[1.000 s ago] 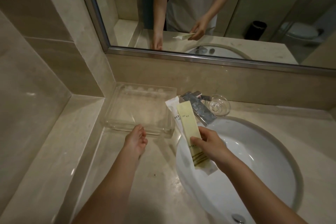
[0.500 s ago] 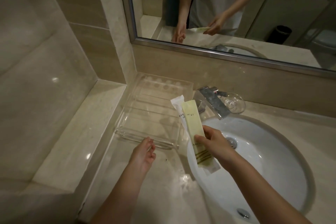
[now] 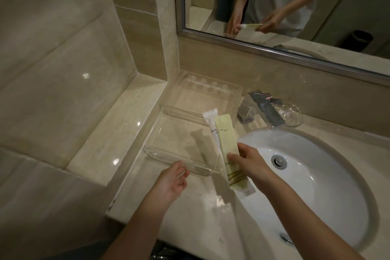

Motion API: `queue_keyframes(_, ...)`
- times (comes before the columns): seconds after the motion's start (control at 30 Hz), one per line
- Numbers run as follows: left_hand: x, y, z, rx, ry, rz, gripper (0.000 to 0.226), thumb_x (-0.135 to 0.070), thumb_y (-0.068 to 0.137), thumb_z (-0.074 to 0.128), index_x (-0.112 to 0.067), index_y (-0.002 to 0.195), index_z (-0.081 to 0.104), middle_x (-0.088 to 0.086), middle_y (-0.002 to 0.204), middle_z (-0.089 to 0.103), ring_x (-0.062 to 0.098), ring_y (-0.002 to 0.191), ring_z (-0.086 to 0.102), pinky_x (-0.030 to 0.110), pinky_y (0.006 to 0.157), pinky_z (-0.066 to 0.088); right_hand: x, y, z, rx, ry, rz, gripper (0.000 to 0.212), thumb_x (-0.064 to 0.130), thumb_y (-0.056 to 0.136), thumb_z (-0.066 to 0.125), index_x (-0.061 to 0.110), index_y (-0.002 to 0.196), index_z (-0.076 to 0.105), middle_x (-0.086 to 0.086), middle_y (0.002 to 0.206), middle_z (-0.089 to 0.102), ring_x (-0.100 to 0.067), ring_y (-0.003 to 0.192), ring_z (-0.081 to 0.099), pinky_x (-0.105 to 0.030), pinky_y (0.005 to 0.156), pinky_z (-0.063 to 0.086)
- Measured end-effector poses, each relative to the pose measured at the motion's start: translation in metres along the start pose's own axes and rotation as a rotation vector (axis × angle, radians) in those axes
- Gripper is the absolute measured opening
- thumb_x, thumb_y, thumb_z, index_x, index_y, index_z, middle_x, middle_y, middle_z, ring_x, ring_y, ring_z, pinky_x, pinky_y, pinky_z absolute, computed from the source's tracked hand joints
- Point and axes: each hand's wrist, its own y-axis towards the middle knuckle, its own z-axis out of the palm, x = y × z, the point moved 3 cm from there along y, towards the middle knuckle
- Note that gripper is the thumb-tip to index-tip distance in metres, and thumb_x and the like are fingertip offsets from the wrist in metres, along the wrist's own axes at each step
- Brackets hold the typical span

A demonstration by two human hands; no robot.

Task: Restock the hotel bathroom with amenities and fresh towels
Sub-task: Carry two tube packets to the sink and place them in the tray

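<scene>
The step in hand looks like laying the two sachets into the clear tray (image 3: 183, 133). To do it well, I would swing the right hand (image 3: 251, 163) leftward until both packets hang over the tray floor, lower them flat with their long sides along the tray's long side, and only then release, so neither slips toward the sink (image 3: 329, 186) just beneath that hand. The left hand (image 3: 172, 181) could steady the tray's near rim, since light acrylic may skid on the polished worktop (image 3: 200, 213).

The right hand pinches the green sachet (image 3: 226, 139) and the white sachet (image 3: 211, 124) together at their lower part, thumb on top, fingers behind; the packets fan upward and away from it, overlapping the tray's right edge. The forearm reaches in across the sink.

The left hand hovers just short of the tray's near rim, fingers loosely curled, holding nothing; whether a fingertip touches the rim I cannot tell. The tray holds nothing so far. Beyond the right hand stand the tap (image 3: 261, 110) and a glass dish (image 3: 290, 116).
</scene>
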Motion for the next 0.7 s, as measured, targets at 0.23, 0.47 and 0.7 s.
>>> queue_keyframes(0.23, -0.017, -0.008, -0.009, -0.124, 0.103, 0.067, 0.015, -0.017, 0.09, 0.056, -0.011, 0.078, 0.051, 0.002, 0.075, 0.049, 0.012, 0.06, 0.051, 0.02, 0.048, 0.033, -0.003, 0.0, 0.013, 0.031, 0.001, 0.002, 0.022, 0.013, 0.09, 0.054, 0.022, 0.109, 0.058, -0.004, 0.091, 0.071, -0.024, 0.084, 0.066, -0.039, 0.08, 0.051)
queue_keyframes(0.47, -0.039, -0.028, 0.027, 0.18, 0.429, 0.282, 0.016, -0.021, 0.092, 0.056, -0.014, 0.105, 0.062, 0.003, 0.093, 0.068, 0.014, 0.078, 0.062, 0.023, 0.058, 0.045, 0.009, 0.0, 0.029, 0.099, 0.011, -0.045, 0.023, 0.014, 0.094, 0.049, 0.019, 0.116, 0.057, -0.003, 0.1, 0.067, -0.018, 0.089, 0.063, -0.026, 0.075, 0.049)
queue_keyframes(0.7, -0.041, -0.021, 0.04, 0.169, 0.397, 0.362, 0.011, -0.017, 0.092, 0.056, -0.014, 0.1, 0.063, 0.01, 0.1, 0.068, 0.022, 0.088, 0.063, 0.028, 0.066, 0.051, 0.011, 0.004, 0.031, 0.171, 0.01, -0.027, 0.025, 0.014, 0.095, 0.049, 0.019, 0.117, 0.059, -0.003, 0.096, 0.069, -0.014, 0.082, 0.064, -0.021, 0.067, 0.049)
